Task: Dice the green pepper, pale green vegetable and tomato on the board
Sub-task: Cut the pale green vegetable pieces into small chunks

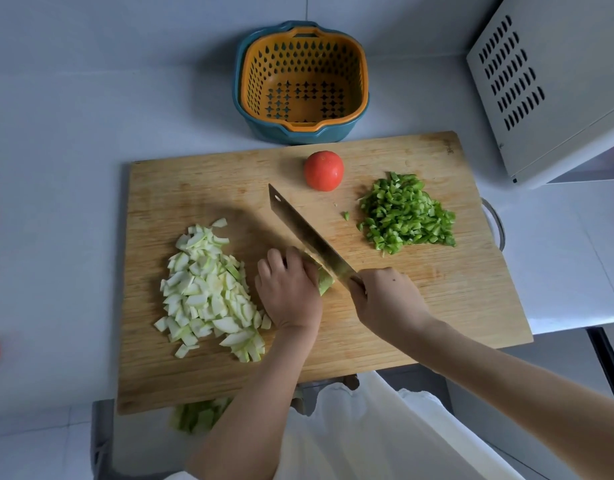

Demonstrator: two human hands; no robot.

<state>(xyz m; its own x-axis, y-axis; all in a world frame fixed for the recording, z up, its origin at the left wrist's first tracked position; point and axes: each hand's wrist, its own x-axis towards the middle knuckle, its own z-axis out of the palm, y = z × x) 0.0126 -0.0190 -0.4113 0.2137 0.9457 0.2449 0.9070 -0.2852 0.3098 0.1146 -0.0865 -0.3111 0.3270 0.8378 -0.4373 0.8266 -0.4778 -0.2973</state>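
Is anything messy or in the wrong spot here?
Yes. Some pale green pieces lie off the cutting board, just below its near edge, away from the diced heap. One green pepper bit also sits apart from its pile.

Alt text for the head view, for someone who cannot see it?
A right hand grips a cleaver, cutting a piece of pale green vegetable that the left hand holds on a wooden board. To its left lies diced pale vegetable, to its right diced green pepper, beyond, a whole tomato.

Bare board [194,192] lies open left of the tomato [323,170]. A basket [298,126] stands just behind; an appliance [554,98] crowds the right.
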